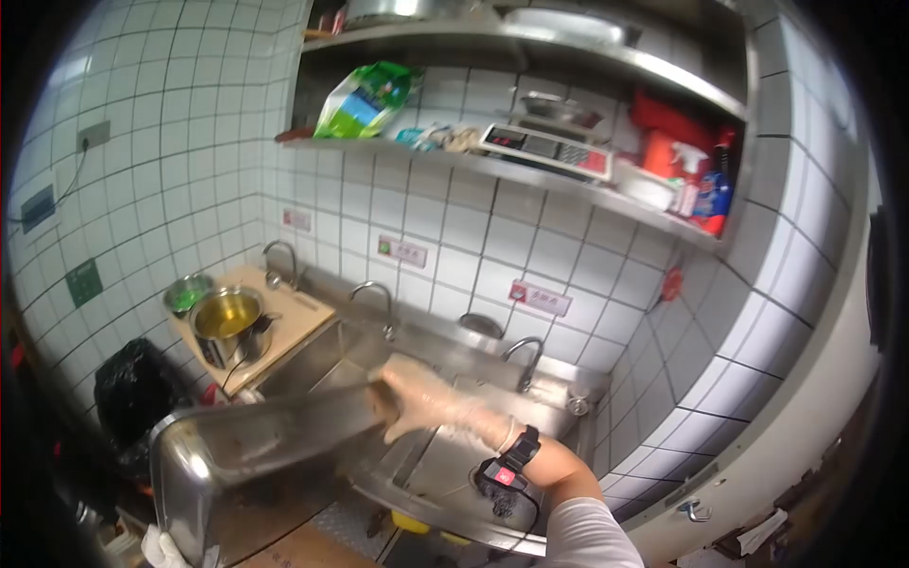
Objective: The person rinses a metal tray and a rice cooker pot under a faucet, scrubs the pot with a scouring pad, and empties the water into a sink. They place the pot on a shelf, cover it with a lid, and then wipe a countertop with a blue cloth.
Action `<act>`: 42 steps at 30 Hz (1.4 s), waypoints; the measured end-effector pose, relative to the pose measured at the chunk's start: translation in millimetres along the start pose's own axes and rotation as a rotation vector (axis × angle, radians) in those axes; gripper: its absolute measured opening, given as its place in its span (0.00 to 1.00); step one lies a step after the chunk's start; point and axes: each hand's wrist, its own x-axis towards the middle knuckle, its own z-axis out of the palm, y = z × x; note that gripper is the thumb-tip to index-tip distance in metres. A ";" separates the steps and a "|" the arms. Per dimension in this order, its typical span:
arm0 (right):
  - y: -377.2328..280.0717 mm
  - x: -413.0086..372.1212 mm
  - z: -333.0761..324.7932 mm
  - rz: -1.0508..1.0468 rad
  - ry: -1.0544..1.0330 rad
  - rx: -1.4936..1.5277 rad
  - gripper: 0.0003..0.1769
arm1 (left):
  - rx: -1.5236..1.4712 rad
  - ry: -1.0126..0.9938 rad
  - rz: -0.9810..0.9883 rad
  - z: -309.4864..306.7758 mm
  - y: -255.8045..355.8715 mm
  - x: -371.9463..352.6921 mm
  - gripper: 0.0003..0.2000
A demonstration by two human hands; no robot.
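A large, deep stainless steel pan (284, 440) is tipped up on its side over the front of the sink. My right hand (417, 393), in a thin see-through glove, is closed around the pan's far right end. At the lower left, my left hand (164, 549) shows only partly, in a whitish glove, with its fingers against the pan's near corner. The steel sink (445, 464) lies below and behind the pan, which hides part of its left basin.
Faucets (388, 317) rise along the sink's back edge. On the left, a board (294, 308) bears a steel pot (227, 327) of yellowish liquid. A shelf (530, 175) with a scale (547, 150) hangs above. A black bag (137, 388) stands left; a tiled wall (720, 369) bounds the right.
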 end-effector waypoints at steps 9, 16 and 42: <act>-72.3 1.2 -79.8 -0.223 0.352 -0.271 0.40 | -0.827 0.396 -0.190 60.6 -39.8 2.8 0.12; -64.1 -25.5 -49.7 0.097 -0.021 -0.298 0.41 | -1.723 0.147 -0.751 129.2 40.0 -7.7 0.17; -10.4 -35.7 -97.2 -0.172 0.102 -0.408 0.28 | -1.621 0.085 -0.507 59.4 107.9 93.9 0.20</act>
